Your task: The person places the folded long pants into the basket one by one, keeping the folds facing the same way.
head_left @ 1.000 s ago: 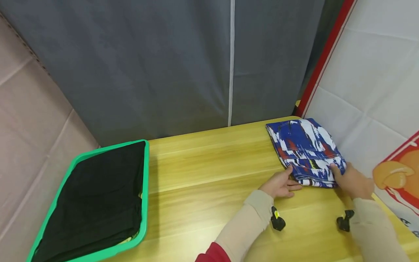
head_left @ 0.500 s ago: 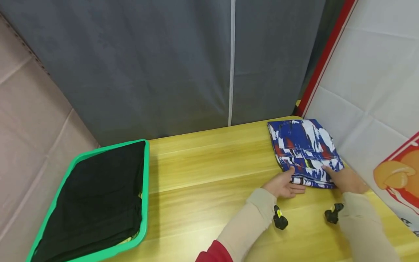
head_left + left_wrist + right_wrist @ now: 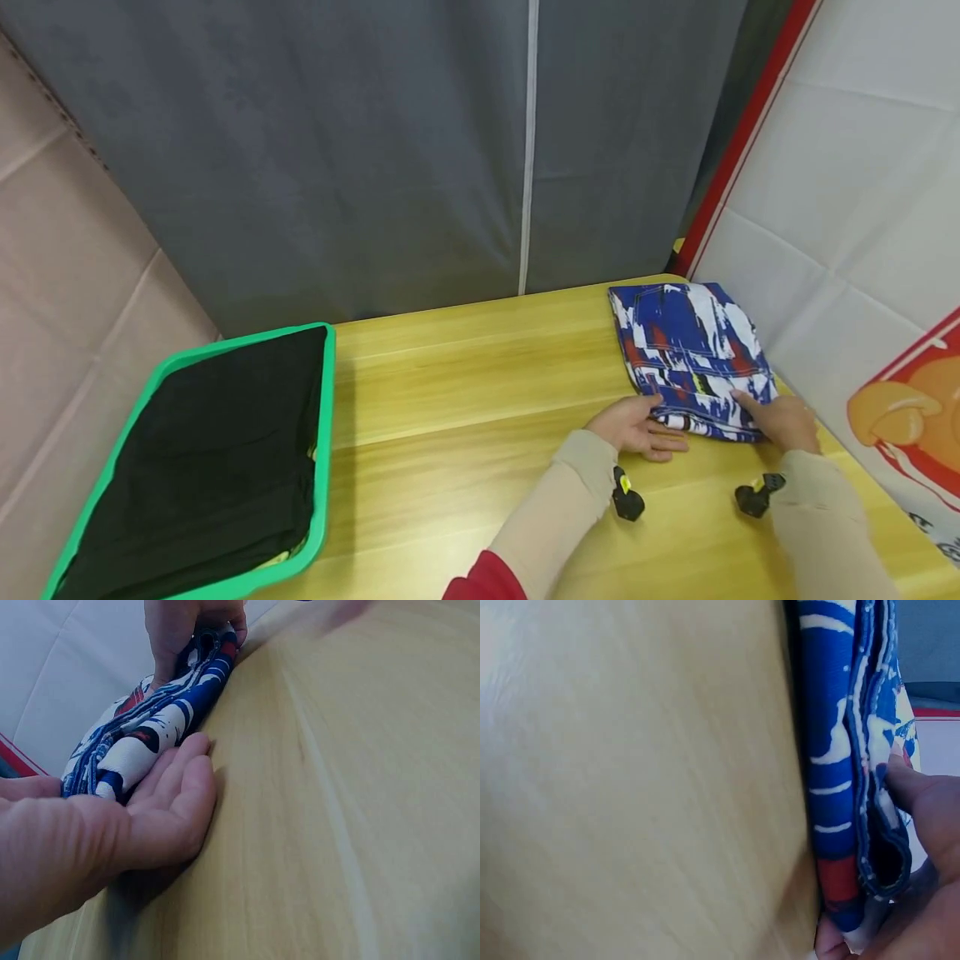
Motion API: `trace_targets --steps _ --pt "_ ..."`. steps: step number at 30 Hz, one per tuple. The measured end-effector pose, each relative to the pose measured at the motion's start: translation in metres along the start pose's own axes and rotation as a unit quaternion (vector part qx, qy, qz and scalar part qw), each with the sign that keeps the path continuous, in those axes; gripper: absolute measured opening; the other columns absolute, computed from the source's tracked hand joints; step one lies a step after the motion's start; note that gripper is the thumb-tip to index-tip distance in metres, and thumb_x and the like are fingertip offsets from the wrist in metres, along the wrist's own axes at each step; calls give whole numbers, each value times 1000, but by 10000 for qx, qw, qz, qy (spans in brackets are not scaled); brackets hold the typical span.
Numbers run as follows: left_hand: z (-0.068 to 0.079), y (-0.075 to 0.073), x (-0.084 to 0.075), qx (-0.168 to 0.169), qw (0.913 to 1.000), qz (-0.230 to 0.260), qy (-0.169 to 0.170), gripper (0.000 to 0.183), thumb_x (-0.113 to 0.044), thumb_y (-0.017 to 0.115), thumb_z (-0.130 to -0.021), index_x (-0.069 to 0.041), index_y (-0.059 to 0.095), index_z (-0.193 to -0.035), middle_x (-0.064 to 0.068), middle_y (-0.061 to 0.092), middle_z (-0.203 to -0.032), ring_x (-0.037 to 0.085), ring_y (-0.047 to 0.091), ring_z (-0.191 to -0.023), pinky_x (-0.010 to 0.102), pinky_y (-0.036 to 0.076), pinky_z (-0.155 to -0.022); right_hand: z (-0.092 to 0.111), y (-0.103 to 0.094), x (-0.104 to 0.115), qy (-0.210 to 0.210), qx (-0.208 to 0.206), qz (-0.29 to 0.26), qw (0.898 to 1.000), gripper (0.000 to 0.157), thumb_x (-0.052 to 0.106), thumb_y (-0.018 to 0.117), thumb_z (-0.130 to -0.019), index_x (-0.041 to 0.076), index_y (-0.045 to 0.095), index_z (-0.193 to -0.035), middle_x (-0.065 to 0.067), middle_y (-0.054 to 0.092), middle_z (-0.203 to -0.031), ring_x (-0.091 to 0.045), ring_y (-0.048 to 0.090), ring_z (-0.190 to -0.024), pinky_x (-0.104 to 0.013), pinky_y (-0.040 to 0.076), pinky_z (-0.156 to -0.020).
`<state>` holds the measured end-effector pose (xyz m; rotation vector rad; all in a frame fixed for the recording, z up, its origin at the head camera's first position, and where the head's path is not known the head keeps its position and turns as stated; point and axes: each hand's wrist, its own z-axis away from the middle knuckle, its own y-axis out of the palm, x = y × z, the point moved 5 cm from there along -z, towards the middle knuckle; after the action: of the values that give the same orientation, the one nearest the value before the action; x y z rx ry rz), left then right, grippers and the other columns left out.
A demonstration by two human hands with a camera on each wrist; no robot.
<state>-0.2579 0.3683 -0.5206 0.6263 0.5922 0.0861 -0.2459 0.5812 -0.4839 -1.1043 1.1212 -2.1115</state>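
Observation:
Folded pants (image 3: pixel 690 358) with a blue, white and red print lie at the table's far right, stitched seams showing on top. At their near left corner is my left hand (image 3: pixel 633 429), its thumb over the layers and its fingers low against the front fold. In the left wrist view, the fold's end sits between the thumb and fingers of the left hand (image 3: pixel 150 817). My right hand (image 3: pixel 783 421) grips the near right corner, thumb on top. The right wrist view shows the right hand (image 3: pixel 930 847) around the rolled layers of the pants (image 3: pixel 832 750), fingertips underneath at the tabletop.
A green-rimmed basket (image 3: pixel 321 467) at the left holds folded black cloth (image 3: pixel 202 458). The wood-grain table (image 3: pixel 450 417) meets a grey curtain (image 3: pixel 337 167) behind and a white printed sheet (image 3: pixel 847 208) at the right. A black device (image 3: pixel 628 498) hangs under the left wrist.
My right hand has moved left along the near edge of the pants, its thumb further in on top. The left hand has stayed at the near left corner. The head view has shifted slightly.

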Motion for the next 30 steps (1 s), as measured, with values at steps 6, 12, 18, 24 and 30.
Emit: trace_targets --steps 6,12,18,24,30 --pt "-1 3 -4 136 9984 -327 434 50 -21 44 -103 -9 32 -150 38 25 -148 49 54 -120 68 37 -102 -2 -3 -4 -194 -115 -470 9986 85 58 45 -94 -25 47 -109 -25 49 -82 -30 49 -73 -34 39 -60" --pt "0 1 -6 -3 9967 -202 787 52 -13 47 -101 -1 31 -149 39 19 -150 45 56 -119 72 39 -95 -5 9 -14 76 29 -590 9982 112 72 36 -89 -29 17 -135 -46 34 -129 -52 40 -108 -66 25 -97" --pt "-2 -2 -6 99 9958 -247 871 59 -8 51 -98 2 25 -150 41 21 -149 47 56 -119 67 42 -97 -8 12 -16 193 88 -689 9974 114 75 35 -88 -25 16 -139 -45 26 -139 -57 30 -124 -77 8 -101" --pt "-5 -4 -12 247 9882 -945 1183 56 -5 52 -96 3 30 -146 36 36 -145 47 59 -114 57 48 -97 -8 7 -10 225 94 -1712 9849 95 57 44 -94 -24 23 -139 -40 37 -134 -44 45 -109 -53 41 -98" --pt "-3 -9 -17 -249 9586 -1806 2188 59 -4 56 -92 -6 33 -146 25 60 -121 51 65 -93 52 57 -80 3 6 3 -561 -198 -1844 9810 77 40 37 -100 -23 20 -140 -42 38 -131 -45 47 -108 -53 47 -92"
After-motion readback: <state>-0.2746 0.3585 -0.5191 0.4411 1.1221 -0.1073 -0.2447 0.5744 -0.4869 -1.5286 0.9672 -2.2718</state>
